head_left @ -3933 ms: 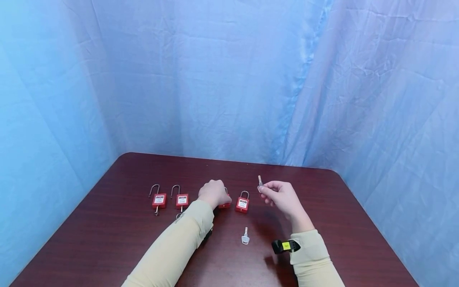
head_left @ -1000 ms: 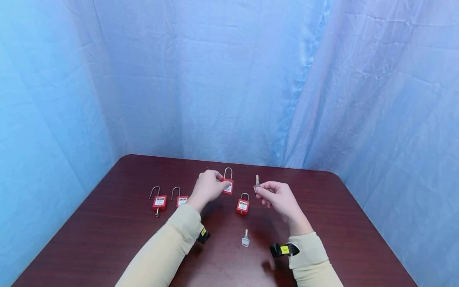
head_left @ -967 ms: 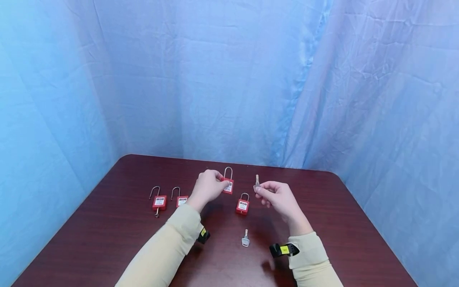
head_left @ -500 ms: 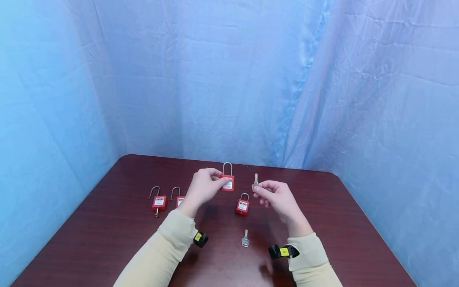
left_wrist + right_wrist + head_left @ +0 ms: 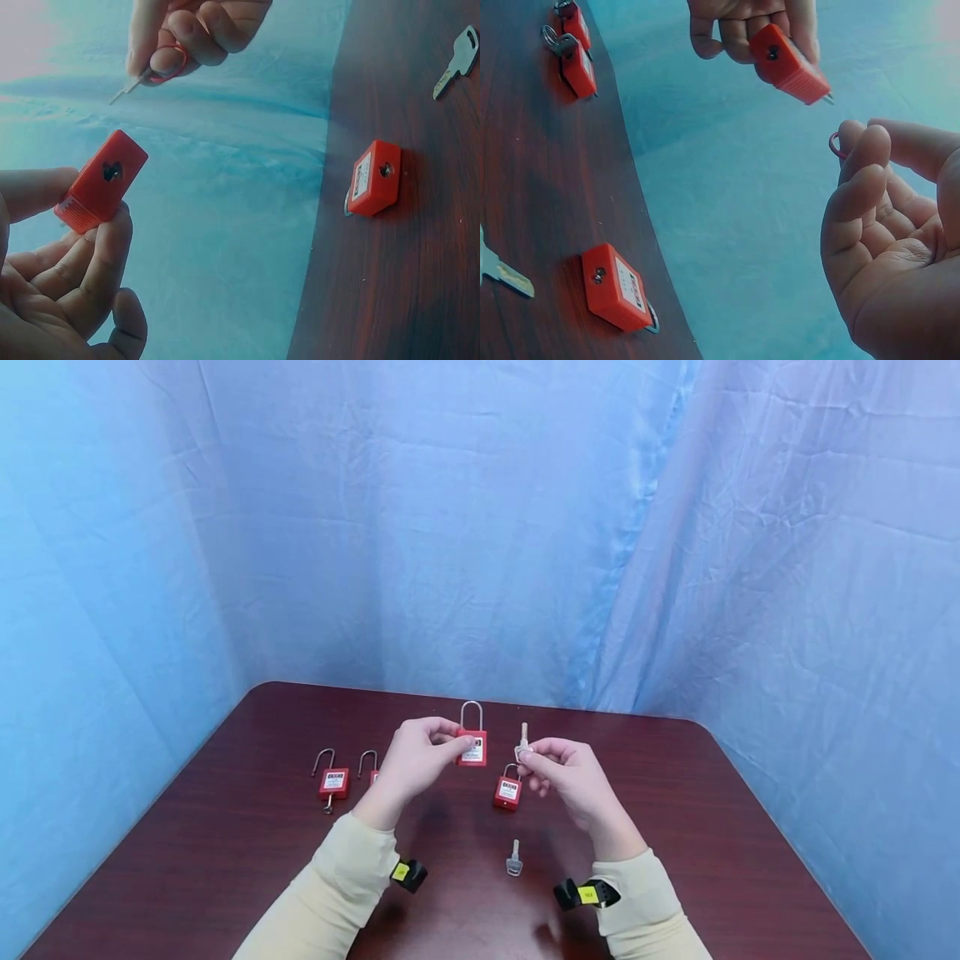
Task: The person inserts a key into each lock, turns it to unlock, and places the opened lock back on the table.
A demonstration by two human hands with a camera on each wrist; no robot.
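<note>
Above bench: left hand pinches padlock upright, keyhole down; right hand pinches key, blade up, just beside.

Open air separates the raised hands above the desk. Beneath them a red padlock and a loose key lie in the way; two more padlocks sit left, with bare wood to the right.

Red plastic padlock, metal shackle; glossy wood-grain table.
</note>
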